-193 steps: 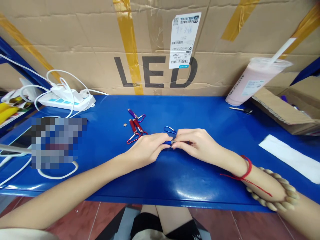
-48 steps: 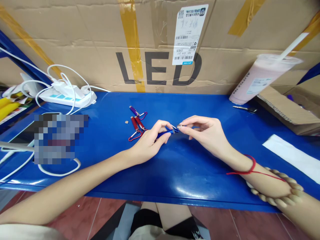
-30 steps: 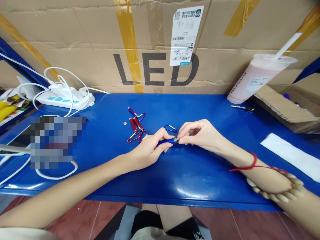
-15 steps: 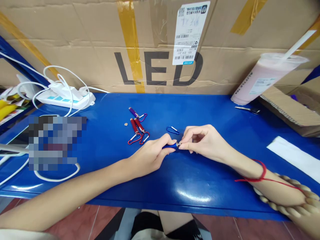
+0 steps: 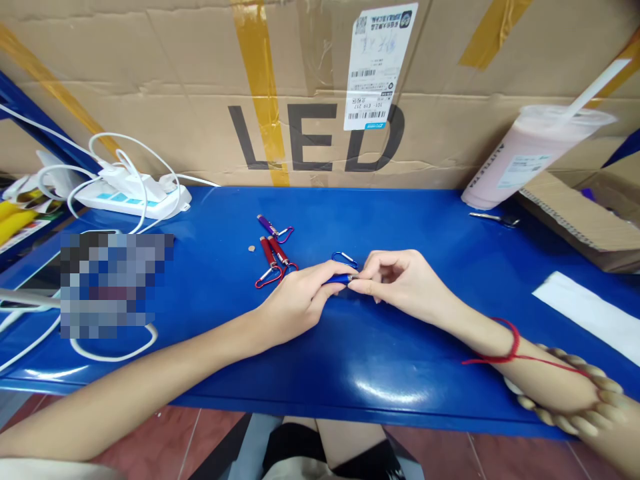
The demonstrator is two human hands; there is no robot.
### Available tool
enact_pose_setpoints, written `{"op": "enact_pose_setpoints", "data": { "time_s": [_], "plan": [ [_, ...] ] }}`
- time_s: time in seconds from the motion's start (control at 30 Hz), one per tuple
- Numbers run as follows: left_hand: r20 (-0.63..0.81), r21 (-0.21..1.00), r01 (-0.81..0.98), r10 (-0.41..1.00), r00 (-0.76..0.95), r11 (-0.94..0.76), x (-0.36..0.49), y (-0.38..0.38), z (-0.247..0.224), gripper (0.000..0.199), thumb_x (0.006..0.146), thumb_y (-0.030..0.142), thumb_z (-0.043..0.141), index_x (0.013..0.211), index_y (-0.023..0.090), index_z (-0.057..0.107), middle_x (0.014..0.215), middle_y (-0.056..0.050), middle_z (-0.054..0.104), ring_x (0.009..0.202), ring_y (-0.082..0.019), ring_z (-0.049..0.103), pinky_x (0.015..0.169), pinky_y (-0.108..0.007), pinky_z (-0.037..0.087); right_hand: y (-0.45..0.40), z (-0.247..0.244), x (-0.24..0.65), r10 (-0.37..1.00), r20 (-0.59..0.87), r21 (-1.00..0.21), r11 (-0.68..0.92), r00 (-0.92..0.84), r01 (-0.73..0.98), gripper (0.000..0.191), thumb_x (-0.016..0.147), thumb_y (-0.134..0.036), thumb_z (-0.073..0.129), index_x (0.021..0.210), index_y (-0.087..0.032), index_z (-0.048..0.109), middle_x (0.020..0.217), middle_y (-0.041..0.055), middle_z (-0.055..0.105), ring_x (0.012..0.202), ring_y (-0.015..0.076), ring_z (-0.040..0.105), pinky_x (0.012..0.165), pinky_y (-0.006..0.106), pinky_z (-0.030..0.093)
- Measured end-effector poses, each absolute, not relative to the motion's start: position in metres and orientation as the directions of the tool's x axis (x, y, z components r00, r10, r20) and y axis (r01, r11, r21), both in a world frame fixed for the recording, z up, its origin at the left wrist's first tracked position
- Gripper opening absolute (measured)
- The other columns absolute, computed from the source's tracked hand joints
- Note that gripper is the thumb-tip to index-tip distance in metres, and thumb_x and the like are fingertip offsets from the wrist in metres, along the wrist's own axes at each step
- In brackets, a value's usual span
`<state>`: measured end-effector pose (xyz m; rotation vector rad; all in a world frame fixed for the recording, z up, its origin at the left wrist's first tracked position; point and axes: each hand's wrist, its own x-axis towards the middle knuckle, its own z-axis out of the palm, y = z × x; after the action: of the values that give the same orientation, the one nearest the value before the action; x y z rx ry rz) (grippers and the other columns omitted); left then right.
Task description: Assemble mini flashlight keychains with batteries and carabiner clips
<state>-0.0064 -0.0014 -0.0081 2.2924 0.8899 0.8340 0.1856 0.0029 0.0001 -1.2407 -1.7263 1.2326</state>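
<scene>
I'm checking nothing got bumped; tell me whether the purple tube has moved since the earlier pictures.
No, the purple tube lies where it did, just in front of the cardboard box's printed L.

1. Counter (image 5: 350, 373) is colored solid blue.
2. Blue is shared by held tube (image 5: 337, 279) & loose clip (image 5: 344, 259); clip is accented w/ silver.
3. 2 tubes (image 5: 267, 251) are colored red, 1 other tube (image 5: 267, 225) purple.
4. Tan lg. box (image 5: 175, 80) is marked w/ blk. lettering (image 5: 310, 137), striped w/ yel.-brn. tape (image 5: 255, 80).
5. Wht. label (image 5: 377, 67) is patterned w/ blk. barcodes.
6. Cup (image 5: 530, 157) is tinted pale pink.
</scene>
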Motion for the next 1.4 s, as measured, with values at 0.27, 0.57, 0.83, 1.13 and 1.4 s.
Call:
{"op": "enact_pose_setpoints", "data": {
  "time_s": [0.27, 0.57, 0.83, 1.13, 1.4],
  "plan": [
    [0.294, 0.706, 0.458, 0.813, 0.503, -0.54, -0.007, 0.002, -0.005, 0.02, 0.09, 0.019, 0.041, 0.104, 0.016, 0.055, 0.069, 0.003, 0.059, 0.058, -0.008, 0.053, 0.058, -0.018, 0.043, 0.003, 0.001, 0.2, 0.667, 0.623, -0.412, 0.723, -0.407, 0.554, 0.021, 0.08, -0.033, 0.065, 0.097, -0.024, 0.07, 0.086, 0.0029, 0.065, 0.057, 0.0073, 0.053, 0.054, 0.021, 0.044],
    [0.194, 0.719, 0.448, 0.772, 0.605, -0.531, -0.005, 0.0, -0.003, 0.022, 0.09, 0.02, 0.038, 0.101, 0.014, 0.057, 0.067, 0.002, 0.054, 0.059, -0.009, 0.049, 0.06, -0.02, 0.04, 0.002, 0.002, 0.204, 0.509, 0.643, -0.057, 0.777, -0.573, 0.627, 0.018, 0.088, -0.033, 0.055, 0.087, -0.031, 0.073, 0.091, -0.0037, 0.068, 0.053, 0.0026, 0.05, 0.05, 0.02, 0.034],
    [0.094, 0.702, 0.497, 0.758, 0.645, -0.51, -0.009, -0.002, -0.004, 0.017, 0.091, 0.024, 0.036, 0.095, 0.018, 0.051, 0.066, 0.003, 0.053, 0.059, -0.011, 0.052, 0.059, -0.021, 0.04, -0.004, 0.004, 0.201, 0.575, 0.583, -0.233, 0.795, -0.574, 0.56, 0.021, 0.088, -0.031, 0.055, 0.077, -0.025, 0.071, 0.087, -0.0027, 0.068, 0.064, 0.0054, 0.06, 0.053, 0.021, 0.036],
    [0.171, 0.654, 0.465, 0.715, 0.678, -0.597, -0.011, -0.002, -0.013, 0.007, 0.09, 0.022, 0.04, 0.088, 0.019, 0.046, 0.096, -0.004, 0.065, 0.089, -0.016, 0.063, 0.076, -0.026, 0.049, 0.002, 0.0, 0.193, 0.862, 0.267, -0.745, 0.469, -0.431, 0.475, 0.012, 0.07, -0.033, 0.073, 0.065, -0.023, 0.072, 0.07, -0.0013, 0.065, 0.059, 0.0091, 0.055, 0.052, 0.021, 0.038],
    [0.237, 0.657, 0.417, 0.697, 0.676, -0.628, -0.012, -0.002, -0.013, 0.016, 0.091, 0.019, 0.042, 0.104, 0.019, 0.05, 0.101, -0.005, 0.065, 0.092, -0.015, 0.064, 0.079, -0.026, 0.05, 0.005, -0.004, 0.192, 0.919, -0.023, -0.916, 0.139, -0.395, 0.377, 0.023, 0.066, -0.04, 0.073, 0.067, -0.016, 0.071, 0.064, 0.0022, 0.066, 0.045, 0.0083, 0.053, 0.043, 0.021, 0.042]
  ]
}}
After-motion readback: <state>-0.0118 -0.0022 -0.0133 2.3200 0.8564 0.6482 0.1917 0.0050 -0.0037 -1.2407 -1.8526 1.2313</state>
